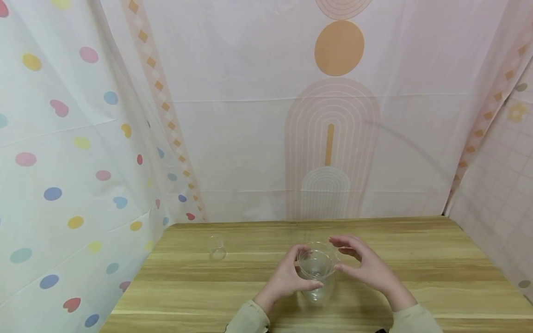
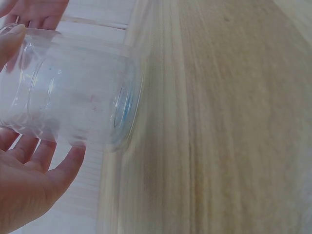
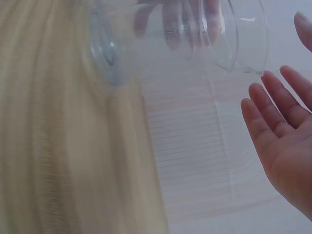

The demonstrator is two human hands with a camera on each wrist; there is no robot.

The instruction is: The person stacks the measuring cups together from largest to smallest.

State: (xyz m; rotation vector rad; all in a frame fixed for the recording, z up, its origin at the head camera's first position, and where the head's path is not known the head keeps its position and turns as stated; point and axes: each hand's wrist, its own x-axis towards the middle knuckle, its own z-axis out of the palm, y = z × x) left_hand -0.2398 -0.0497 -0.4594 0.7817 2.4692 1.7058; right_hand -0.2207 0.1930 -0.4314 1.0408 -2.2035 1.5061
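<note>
Far L, a dotted curtain (image 1: 62, 185) is hanging beside the wood-grain counter (image 1: 175, 291). Next, on the L part of the counter, a small clear cup (image 1: 217, 248) is sitting toward the back, well apart from the hands. Behind the counter, a pale back curtain (image 1: 233, 143) is hanging w/ an arch print.

Moving R, a beige L sleeve (image 1: 248, 317) is showing at the bottom edge, & the L hand (image 1: 288, 276) is holding a clear container (image 1: 318, 269), thumb in front, fingers curling round the L side & back. The container is standing upright btwn both hands, just R of the counter's ctr, wide rim up; can't tell if its base is touching the wood.

On its R, the R hand (image 1: 364, 264) is spreading wide next to the rim, fingers nearly straight, thumb apart; can't tell if the tips are touching. A R sleeve (image 1: 416, 319) is showing below it. Far R, a grid-print curtain (image 1: 495, 171) is hanging.
</note>
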